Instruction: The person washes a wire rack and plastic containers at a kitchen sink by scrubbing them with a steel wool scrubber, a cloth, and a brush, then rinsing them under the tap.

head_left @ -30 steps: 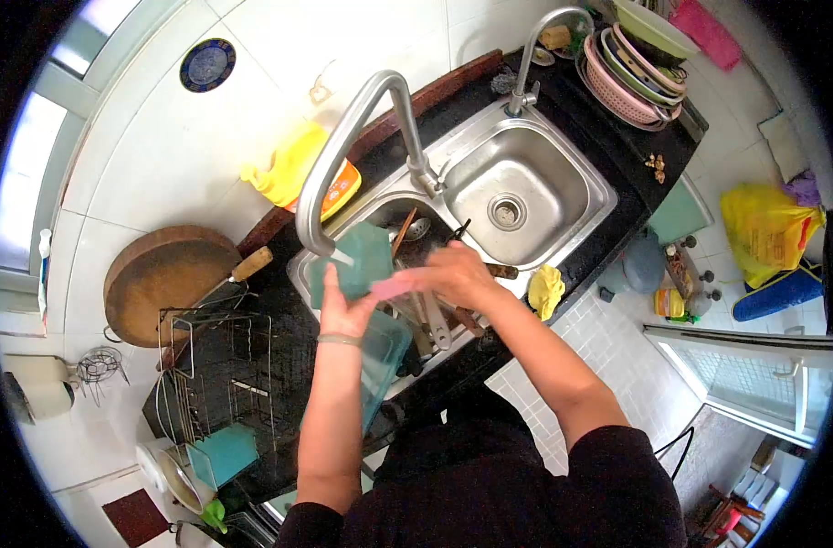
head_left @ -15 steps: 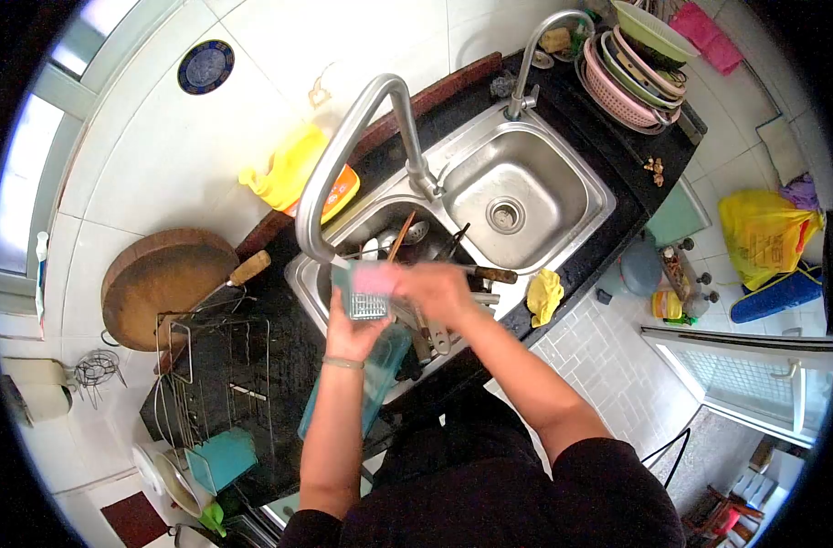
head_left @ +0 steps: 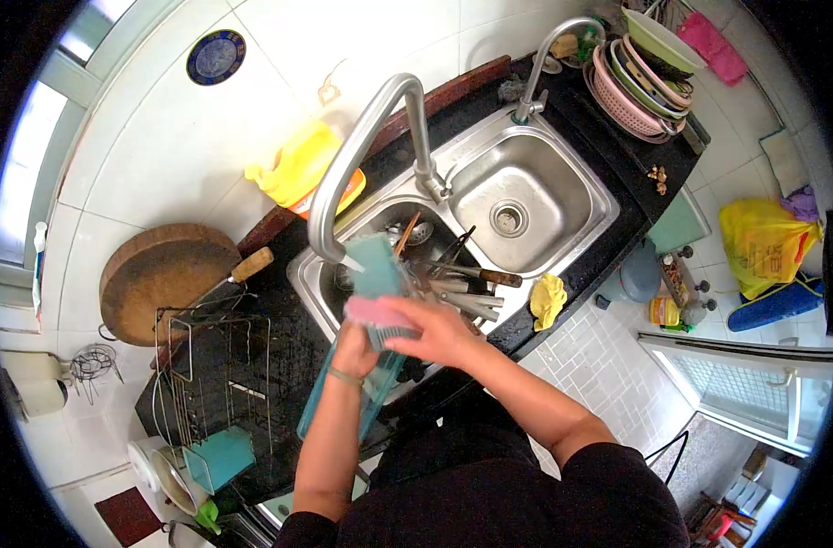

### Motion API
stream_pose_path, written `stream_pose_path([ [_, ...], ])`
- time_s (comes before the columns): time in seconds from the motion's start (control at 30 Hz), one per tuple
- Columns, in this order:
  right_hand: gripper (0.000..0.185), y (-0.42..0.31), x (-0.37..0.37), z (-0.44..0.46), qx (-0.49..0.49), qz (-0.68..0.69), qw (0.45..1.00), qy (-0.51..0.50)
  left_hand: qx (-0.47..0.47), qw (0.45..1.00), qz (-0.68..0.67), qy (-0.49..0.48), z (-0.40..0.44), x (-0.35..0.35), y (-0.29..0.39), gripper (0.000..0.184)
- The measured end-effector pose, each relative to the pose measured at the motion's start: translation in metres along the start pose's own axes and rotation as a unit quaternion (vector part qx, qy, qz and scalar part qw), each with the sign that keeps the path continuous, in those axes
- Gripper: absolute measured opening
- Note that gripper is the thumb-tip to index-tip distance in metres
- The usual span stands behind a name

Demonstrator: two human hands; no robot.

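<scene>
My left hand (head_left: 351, 349) is closed around the lower end of a teal plastic holder (head_left: 373, 260), which has a slotted end and is held beneath the tall faucet (head_left: 330, 201). My right hand (head_left: 439, 333) grips a pink sponge (head_left: 380, 311), pressed against the holder close to my left fingers. Under my left forearm, a larger see-through teal plastic container (head_left: 380, 393) lies across the sink's front edge. Cutlery, a ladle and knives (head_left: 467, 297) fill the left basin beside the holder.
The right basin (head_left: 526, 183) has a drain at its bottom. A yellow cloth (head_left: 547, 301) lies on the front edge. A yellow bottle (head_left: 307, 169) stands behind the faucet. Left are a wire rack (head_left: 220, 365) and a round wooden board (head_left: 161, 283); stacked baskets (head_left: 631, 100) stand back right.
The holder has turned, so its flat side now faces up and its slotted end points toward me. My right hand and the sponge have moved down toward my body.
</scene>
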State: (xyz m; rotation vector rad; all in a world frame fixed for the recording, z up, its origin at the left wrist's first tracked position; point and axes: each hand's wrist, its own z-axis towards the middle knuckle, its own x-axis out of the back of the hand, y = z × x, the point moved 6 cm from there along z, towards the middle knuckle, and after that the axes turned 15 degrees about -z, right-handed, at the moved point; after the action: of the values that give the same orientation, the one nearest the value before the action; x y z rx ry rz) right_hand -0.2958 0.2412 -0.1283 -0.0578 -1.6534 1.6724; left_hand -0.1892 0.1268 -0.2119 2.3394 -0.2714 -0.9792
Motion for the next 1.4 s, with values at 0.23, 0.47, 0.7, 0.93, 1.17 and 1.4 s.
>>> stream_pose_path([
  [0.23, 0.05, -0.028, 0.006, -0.011, 0.115, -0.044, 0.992, 0.014, 0.046, 0.997, -0.044, -0.047, -0.01, -0.023, 0.007, 0.06],
  [0.47, 0.034, 0.011, 0.012, -0.003, 0.118, -0.12, 0.982, 0.089, 0.086, 0.984, -0.149, -0.053, -0.024, -0.038, -0.001, 0.06],
  [0.7, 0.032, 0.067, 0.046, 0.055, -0.049, -0.22, 0.964, 0.139, 0.072, 0.98, -0.184, -0.031, -0.029, -0.026, -0.001, 0.055],
  [0.93, 0.031, 0.026, 0.023, 0.05, -0.007, -0.076, 0.991, 0.108, 0.065, 0.965, -0.252, -0.042, -0.016, -0.018, 0.002, 0.062],
  [1.17, 0.036, 0.049, 0.03, 0.049, -0.103, 0.094, 0.988, 0.066, 0.047, 0.953, -0.295, -0.053, -0.009, -0.019, 0.018, 0.066],
  [1.4, 0.033, 0.006, 0.003, 0.014, 0.015, -0.001, 0.998, -0.053, 0.009, 0.957, -0.286, -0.059, -0.003, -0.041, 0.039, 0.053],
])
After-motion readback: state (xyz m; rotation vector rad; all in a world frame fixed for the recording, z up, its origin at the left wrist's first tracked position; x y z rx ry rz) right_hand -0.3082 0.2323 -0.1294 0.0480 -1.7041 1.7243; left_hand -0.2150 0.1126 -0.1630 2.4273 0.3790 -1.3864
